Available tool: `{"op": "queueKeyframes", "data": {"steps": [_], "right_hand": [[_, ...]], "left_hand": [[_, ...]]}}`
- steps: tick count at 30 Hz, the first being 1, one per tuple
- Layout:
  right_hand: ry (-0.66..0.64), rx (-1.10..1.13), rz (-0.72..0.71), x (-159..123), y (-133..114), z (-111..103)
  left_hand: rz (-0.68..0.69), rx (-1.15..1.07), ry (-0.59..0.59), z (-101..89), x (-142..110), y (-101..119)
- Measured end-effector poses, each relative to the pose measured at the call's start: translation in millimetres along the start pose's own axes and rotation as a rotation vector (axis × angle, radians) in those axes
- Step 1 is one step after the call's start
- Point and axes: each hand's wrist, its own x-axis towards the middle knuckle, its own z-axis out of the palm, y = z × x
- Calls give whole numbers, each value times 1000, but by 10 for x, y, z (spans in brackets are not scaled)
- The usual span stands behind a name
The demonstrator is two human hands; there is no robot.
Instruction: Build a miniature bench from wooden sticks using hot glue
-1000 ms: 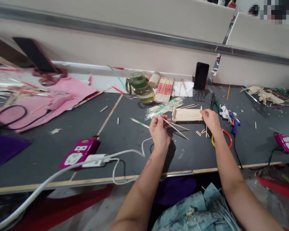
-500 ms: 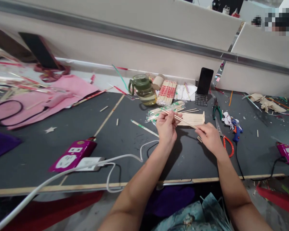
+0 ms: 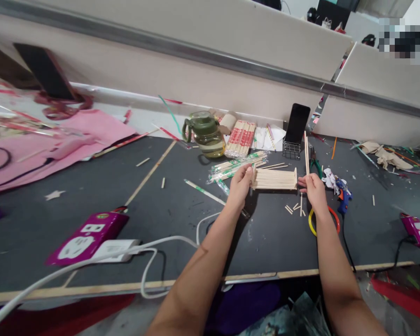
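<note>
Gripping a stick frame [image 3: 276, 179], left hand [image 3: 241, 184]; holding sticks [image 3: 307, 156] (nearly upright), right hand [image 3: 314, 189].

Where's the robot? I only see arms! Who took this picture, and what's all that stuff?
There's no robot here, just a person using two bare hands. The camera sits on their head, looking forward and down, so you see what they see.

The left hand is at the left end of a little stick frame; I can't tell if it grips it. The right hand holds thin sticks pointing up, near the frame's other end.

On the dark table are a jug with a green lid, a red-and-white pack of sticks, a phone on a stand and a blue glue gun.
</note>
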Motion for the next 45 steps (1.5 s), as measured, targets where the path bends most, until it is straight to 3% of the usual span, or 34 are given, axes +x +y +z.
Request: {"op": "queueKeyframes", "data": {"steps": [4, 9, 15, 19, 25, 36, 45], "right_hand": [[-17, 84, 41, -13, 17, 45], [-93, -29, 57, -80, -51, -75], [-10, -475, -191, -135, -254, -236], [-32, -593, -368, -49, -428, -260], [-71, -781, -392, 119, -467, -170], [-109, -822, -383, 90, -417, -82], [-83, -664, -422, 80, -360, -63]], "left_hand": [[7, 23, -22, 23, -36, 17], [-24, 87, -63, -46, -59, 73], [-66, 62, -101, -69, -29, 72], [-116, -65, -77, -69, -28, 84], [-22, -161, -5, -43, -14, 86], [-59, -142, -12, -27, 31, 12], [-51, -90, 11, -11, 43, 13]]}}
